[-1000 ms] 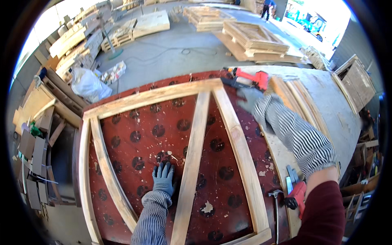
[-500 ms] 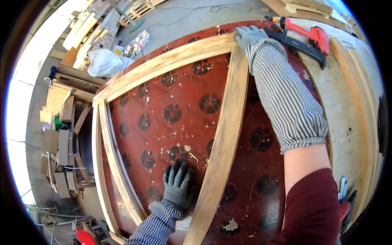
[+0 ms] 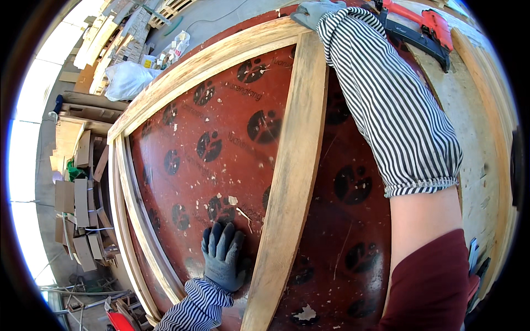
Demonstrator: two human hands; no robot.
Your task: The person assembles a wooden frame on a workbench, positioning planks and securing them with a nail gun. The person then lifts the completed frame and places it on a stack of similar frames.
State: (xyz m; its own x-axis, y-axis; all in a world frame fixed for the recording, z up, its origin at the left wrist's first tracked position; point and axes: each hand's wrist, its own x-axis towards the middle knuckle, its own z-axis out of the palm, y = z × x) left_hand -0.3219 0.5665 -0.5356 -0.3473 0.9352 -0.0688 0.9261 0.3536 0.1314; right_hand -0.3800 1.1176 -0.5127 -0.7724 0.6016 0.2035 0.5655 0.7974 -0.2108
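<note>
A frame of pale wooden strips (image 3: 285, 165) lies on a dark red board (image 3: 221, 176) with black round prints. My left hand (image 3: 223, 256), in a grey glove, rests flat on the board inside the frame, fingers stretched out. At the far end my right hand (image 3: 317, 13), gloved alike, is closed over the corner where the far strip (image 3: 210, 65) meets the long right strip. Its fingertips are partly hidden. Both forearms wear striped sleeve covers.
A red and black nail gun (image 3: 422, 36) lies beyond the right forearm. Long timber (image 3: 488, 138) runs along the right side. Wood offcuts (image 3: 83, 193) are heaped at the left, near a white plastic bag (image 3: 130, 80). Wood chips dot the board.
My view has come closer, and the frame appears shifted left and upward. Both hands keep their places, the left on the board and the right at the far corner.
</note>
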